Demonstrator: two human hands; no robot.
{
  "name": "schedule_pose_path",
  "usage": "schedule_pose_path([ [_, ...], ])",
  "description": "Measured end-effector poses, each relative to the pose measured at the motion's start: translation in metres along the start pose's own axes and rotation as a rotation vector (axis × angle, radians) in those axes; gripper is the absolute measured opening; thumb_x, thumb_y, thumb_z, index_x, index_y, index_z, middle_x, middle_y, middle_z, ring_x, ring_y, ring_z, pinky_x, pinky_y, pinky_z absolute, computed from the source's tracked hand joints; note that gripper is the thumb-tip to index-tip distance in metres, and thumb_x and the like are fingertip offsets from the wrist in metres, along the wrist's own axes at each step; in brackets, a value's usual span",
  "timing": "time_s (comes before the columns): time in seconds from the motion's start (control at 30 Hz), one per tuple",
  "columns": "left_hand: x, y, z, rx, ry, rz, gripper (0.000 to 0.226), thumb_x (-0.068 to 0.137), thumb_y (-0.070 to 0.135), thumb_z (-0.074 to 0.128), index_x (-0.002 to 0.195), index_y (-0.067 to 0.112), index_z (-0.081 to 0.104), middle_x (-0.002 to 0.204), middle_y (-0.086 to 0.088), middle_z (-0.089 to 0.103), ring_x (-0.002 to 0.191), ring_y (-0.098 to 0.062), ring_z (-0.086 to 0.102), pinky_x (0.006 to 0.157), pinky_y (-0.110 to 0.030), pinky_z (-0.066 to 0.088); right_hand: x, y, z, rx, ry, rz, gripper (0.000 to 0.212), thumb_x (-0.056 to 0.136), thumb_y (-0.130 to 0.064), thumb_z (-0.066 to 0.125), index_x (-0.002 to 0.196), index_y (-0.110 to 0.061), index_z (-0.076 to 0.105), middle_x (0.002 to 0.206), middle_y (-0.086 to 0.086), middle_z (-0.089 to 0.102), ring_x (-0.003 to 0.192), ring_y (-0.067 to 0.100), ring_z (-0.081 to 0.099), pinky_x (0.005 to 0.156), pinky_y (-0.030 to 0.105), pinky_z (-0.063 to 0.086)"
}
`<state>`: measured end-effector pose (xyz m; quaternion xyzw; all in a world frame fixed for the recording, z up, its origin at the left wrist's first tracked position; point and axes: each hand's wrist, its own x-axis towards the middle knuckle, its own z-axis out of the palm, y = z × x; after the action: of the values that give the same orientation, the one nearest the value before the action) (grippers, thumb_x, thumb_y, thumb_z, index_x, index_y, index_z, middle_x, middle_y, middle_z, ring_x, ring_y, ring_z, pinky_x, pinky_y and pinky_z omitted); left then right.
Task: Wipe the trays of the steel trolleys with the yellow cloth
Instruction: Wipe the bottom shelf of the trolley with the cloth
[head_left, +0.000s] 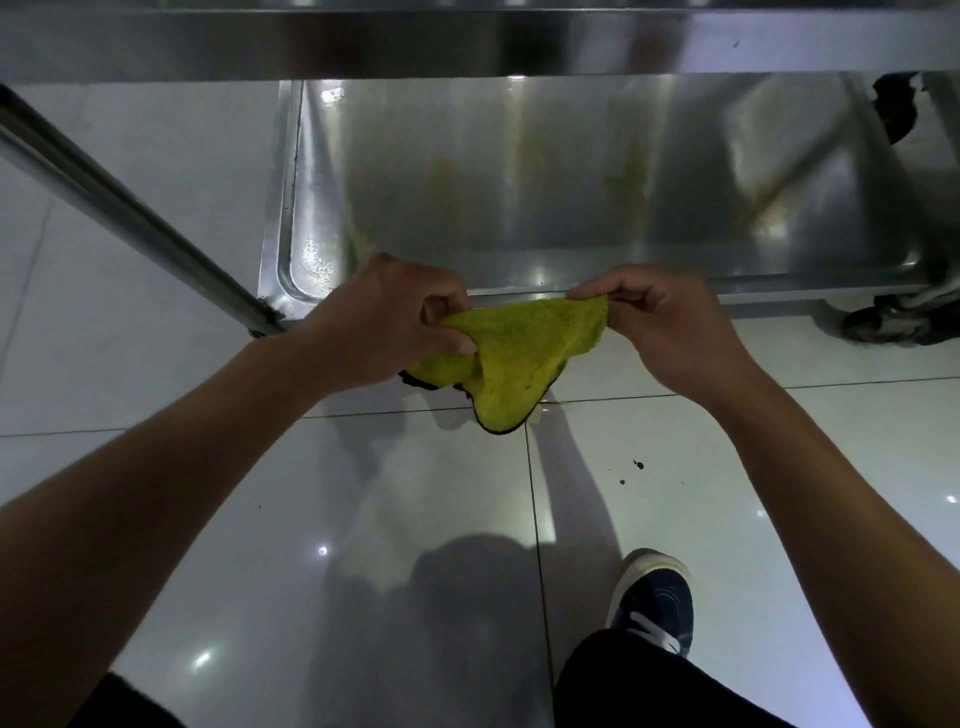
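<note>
A yellow cloth (519, 358) with a dark hem hangs stretched between both hands, just in front of the near rim of the trolley's lower steel tray (571, 197). My left hand (384, 322) bunches the cloth's left side in its fingers. My right hand (670, 322) pinches the cloth's upper right corner between thumb and fingers. The tray surface shows faint yellowish smears and wet glints near its left corner. An upper steel tray edge (467, 47) runs across the top of the view.
A slanted steel trolley leg (130, 218) crosses at the left down to the tray's corner. A black caster wheel (883, 325) sits at the right. Glossy white floor tiles (363, 519) lie below, with dark specks (636, 466). My shoe (654, 597) stands lower right.
</note>
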<state>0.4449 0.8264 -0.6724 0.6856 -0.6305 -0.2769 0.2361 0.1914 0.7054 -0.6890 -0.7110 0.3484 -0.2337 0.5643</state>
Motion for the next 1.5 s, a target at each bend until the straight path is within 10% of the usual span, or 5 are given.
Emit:
schedule_pose_path([
  [0.43,0.001,0.000,-0.051,0.122,0.166,-0.179,0.020,0.077,0.042,0.083,0.089,0.032,0.071,0.078,0.021,0.063,0.076,0.013,0.057,0.060,-0.001,0.040,0.081,-0.027,0.034,0.016,-0.603,0.081,0.045,0.078,-0.001,0.061,0.097,-0.040,0.074,0.097,-0.019,0.075,0.092,-0.002,0.068,0.079,0.012,0.050],
  [0.57,-0.004,-0.010,-0.054,0.104,0.201,-0.237,0.020,0.078,0.040,0.083,0.091,0.030,0.072,0.081,0.017,0.064,0.075,0.001,0.057,0.062,-0.008,0.041,0.082,-0.033,0.058,-0.138,-0.568,0.018,0.028,0.080,-0.034,0.078,0.107,-0.034,0.071,0.094,-0.015,0.071,0.087,0.003,0.066,0.075,0.023,0.056],
  [0.73,-0.018,-0.034,-0.052,0.116,0.222,-0.201,0.023,0.078,0.038,0.084,0.093,0.025,0.072,0.078,0.017,0.062,0.070,-0.001,0.057,0.061,-0.017,0.047,0.084,-0.021,0.097,-0.398,-0.297,-0.248,0.021,0.079,-0.018,0.083,0.077,-0.001,0.070,0.076,0.013,0.061,0.071,0.014,0.056,0.064,0.029,0.042],
  [1.0,-0.013,-0.049,-0.052,0.212,0.194,-0.062,0.016,0.082,0.022,0.079,0.095,0.021,0.069,0.082,0.010,0.062,0.075,-0.010,0.058,0.070,-0.036,0.052,0.066,-0.018,0.100,-0.360,-0.209,-0.189,0.004,0.089,-0.012,0.073,0.089,-0.011,0.069,0.077,0.000,0.064,0.072,0.010,0.058,0.065,0.026,0.042],
  [1.5,0.039,-0.043,-0.061,0.299,0.408,0.002,0.015,0.089,0.023,0.066,0.104,0.022,0.069,0.079,0.009,0.059,0.063,-0.010,0.049,0.064,-0.029,0.043,0.118,-0.034,0.069,-0.347,-0.080,-0.275,0.029,0.089,-0.012,0.070,0.109,-0.033,0.072,0.094,-0.024,0.071,0.089,-0.003,0.067,0.081,0.013,0.052],
])
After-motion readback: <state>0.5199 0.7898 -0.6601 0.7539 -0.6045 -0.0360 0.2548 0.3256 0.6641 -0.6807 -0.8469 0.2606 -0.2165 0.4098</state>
